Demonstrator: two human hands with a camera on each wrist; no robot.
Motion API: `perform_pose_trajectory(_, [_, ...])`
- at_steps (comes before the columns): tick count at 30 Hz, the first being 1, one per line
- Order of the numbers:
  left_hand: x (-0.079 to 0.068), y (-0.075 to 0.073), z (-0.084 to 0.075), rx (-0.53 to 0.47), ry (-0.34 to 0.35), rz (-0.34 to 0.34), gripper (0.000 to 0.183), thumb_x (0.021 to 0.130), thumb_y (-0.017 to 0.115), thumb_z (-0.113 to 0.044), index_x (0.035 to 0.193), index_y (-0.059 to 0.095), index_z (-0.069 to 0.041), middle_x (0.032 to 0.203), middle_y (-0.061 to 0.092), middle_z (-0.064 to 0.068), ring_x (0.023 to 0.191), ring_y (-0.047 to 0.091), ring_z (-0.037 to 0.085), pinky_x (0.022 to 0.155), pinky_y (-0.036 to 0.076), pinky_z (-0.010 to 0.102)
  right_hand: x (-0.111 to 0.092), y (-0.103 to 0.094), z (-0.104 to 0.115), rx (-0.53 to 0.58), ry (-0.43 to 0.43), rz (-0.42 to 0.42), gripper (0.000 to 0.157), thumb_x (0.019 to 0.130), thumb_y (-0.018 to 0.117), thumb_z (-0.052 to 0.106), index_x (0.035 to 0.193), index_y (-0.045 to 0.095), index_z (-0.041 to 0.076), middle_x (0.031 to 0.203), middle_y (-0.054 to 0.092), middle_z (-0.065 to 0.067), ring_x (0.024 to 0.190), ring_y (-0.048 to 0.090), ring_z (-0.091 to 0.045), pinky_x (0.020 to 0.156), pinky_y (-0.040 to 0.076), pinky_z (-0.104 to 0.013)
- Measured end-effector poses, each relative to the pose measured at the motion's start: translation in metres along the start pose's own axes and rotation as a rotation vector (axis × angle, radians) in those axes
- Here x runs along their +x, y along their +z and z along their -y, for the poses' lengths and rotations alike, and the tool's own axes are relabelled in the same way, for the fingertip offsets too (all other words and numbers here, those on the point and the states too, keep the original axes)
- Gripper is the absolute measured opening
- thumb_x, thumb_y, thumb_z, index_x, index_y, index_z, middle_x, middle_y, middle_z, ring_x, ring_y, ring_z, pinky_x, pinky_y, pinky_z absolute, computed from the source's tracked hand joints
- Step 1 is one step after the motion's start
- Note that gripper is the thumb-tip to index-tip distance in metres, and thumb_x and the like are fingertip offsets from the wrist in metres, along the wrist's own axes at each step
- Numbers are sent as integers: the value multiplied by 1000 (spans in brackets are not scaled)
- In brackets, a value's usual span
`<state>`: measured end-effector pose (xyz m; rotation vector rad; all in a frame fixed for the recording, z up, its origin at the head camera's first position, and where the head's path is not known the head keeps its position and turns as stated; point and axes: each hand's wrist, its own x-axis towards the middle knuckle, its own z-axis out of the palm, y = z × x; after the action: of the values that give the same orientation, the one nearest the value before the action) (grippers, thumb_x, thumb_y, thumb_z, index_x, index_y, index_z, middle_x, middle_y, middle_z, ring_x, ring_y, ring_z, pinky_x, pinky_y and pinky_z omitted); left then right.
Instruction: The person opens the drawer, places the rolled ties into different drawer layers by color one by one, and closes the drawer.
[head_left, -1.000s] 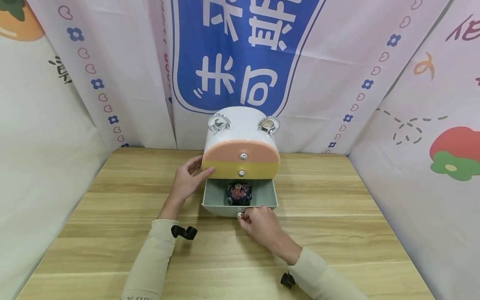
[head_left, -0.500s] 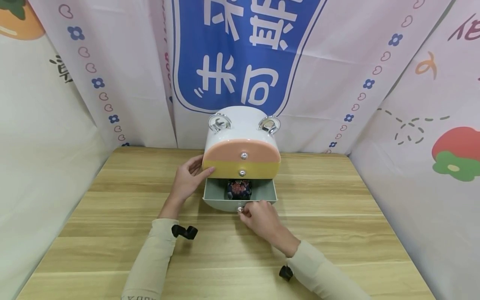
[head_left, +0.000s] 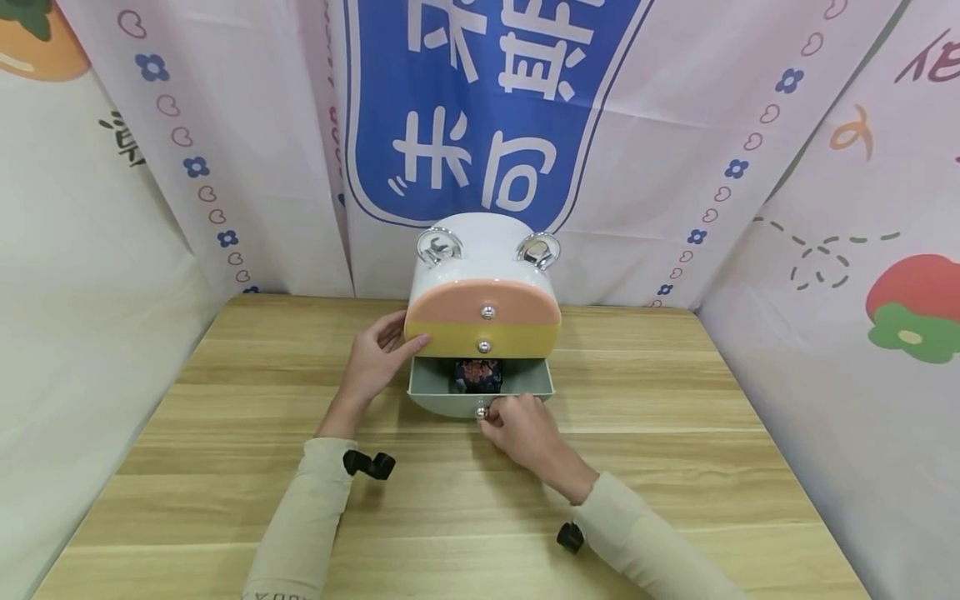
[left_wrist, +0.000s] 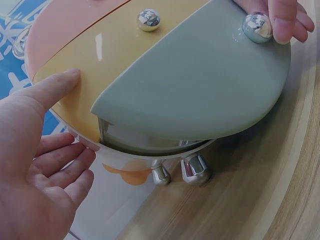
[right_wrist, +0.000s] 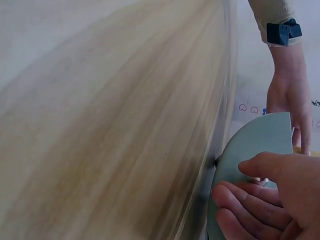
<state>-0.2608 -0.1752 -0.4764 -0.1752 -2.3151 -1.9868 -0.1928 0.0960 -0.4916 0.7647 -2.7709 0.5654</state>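
Note:
A small frog-shaped drawer cabinet (head_left: 486, 250) with a white body stands on the table. Its pink top drawer (head_left: 450, 302) and yellow middle drawer (head_left: 442, 340) sit flush. The pale green bottom drawer (head_left: 442, 404) is partly pulled out, and a dark flower-patterned box (head_left: 478, 377) lies in it, its back part hidden. My left hand (head_left: 372, 357) rests against the cabinet's left side, its straight thumb pressing the yellow front and its fingers loosely bent at the side wall. With thumb and fingers my right hand (head_left: 525, 429) pinches the silver knob (left_wrist: 257, 27) of the green drawer.
The cabinet stands on short silver feet (left_wrist: 195, 169) near the back of the wooden table (head_left: 660, 433). Behind it hangs a printed cloth (head_left: 630, 183), with more cloth to the left and right.
The green drawer has slid inward, away from me, with my right hand moving along on its knob. Less of the flowered box shows now. My left hand stays in place.

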Motion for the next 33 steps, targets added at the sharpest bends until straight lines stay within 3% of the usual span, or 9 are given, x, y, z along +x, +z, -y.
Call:
perform_pose_trajectory(24, [0, 1, -3, -7, 0, -9, 81, 90, 85, -44, 155, 51, -9, 161, 51, 15, 152, 48, 30, 130, 40, 42, 11, 3, -4, -33, 29, -30, 18, 90, 83, 25, 75, 81, 17, 76, 78, 7, 64, 70, -7, 59, 61, -28])
perform_pose_trajectory(33, [-2, 1, -2, -5, -3, -4, 83, 90, 85, -45, 155, 50, -8, 161, 50, 15, 152, 47, 30, 131, 39, 44, 17, 7, -8, -10, 51, -7, 18, 92, 82, 22, 74, 81, 15, 76, 79, 5, 61, 65, -2, 59, 59, -21])
